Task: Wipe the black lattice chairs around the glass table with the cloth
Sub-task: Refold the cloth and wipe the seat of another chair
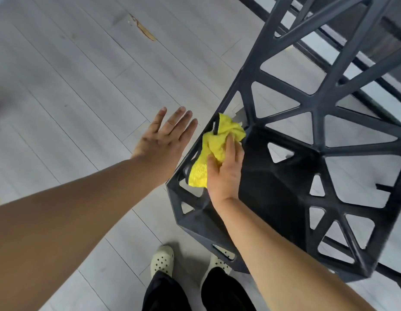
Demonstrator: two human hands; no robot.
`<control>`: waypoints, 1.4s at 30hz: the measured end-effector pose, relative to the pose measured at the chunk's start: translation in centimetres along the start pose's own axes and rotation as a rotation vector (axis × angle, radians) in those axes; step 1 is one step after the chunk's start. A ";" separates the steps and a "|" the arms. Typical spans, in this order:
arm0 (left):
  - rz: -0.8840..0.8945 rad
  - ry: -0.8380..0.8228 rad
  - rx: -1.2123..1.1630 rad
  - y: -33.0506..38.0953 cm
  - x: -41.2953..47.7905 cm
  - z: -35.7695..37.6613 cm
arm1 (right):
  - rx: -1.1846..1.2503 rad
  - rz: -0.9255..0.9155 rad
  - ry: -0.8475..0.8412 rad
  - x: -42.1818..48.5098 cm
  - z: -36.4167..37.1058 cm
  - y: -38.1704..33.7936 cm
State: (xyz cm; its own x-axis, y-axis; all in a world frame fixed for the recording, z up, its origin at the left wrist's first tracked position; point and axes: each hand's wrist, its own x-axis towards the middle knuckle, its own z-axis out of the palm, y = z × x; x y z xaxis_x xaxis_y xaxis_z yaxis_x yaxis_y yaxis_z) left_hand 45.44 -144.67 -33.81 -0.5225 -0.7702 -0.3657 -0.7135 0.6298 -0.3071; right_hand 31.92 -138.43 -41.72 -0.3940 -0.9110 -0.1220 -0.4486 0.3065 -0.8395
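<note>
A black lattice chair point(284, 176) fills the right half of the head view, its seat and triangular openings seen from above. A crumpled yellow cloth point(215, 142) lies bunched on the seat's left edge. My right hand point(224, 173) grips the cloth and holds it against the chair frame there. My left hand point(165, 135) hovers over the floor just left of the chair, fingers straight and spread, holding nothing.
Grey plank floor point(71, 86) spreads to the left, with a chipped patch point(143, 30) at the top. The glass table's dark frame point(352, 52) runs across the upper right behind the chair. My feet in pale clogs point(162, 259) stand below the chair's front corner.
</note>
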 end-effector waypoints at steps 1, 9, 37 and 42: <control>-0.007 0.001 -0.004 0.2 0.3 0.0 | -0.022 -0.030 -0.031 1.0 1.0 -0.8; 0.004 -0.009 -0.050 0.8 2.5 -0.6 | -0.684 -0.104 -0.371 -2.6 0.3 5.9; 0.073 -0.024 -0.121 1.9 6.9 -0.3 | -0.586 0.253 -0.126 11.2 -5.3 6.9; 0.121 -0.034 -0.122 1.2 7.1 -0.3 | -0.523 0.272 -0.276 8.8 -1.3 4.2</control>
State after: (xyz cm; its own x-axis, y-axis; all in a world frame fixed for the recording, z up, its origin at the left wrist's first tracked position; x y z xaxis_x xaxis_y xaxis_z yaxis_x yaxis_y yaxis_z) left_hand 40.74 -149.38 -36.48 -0.5931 -0.6848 -0.4234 -0.6991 0.6989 -0.1509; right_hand 25.56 -144.81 -45.64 -0.3589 -0.7980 -0.4841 -0.7206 0.5666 -0.3997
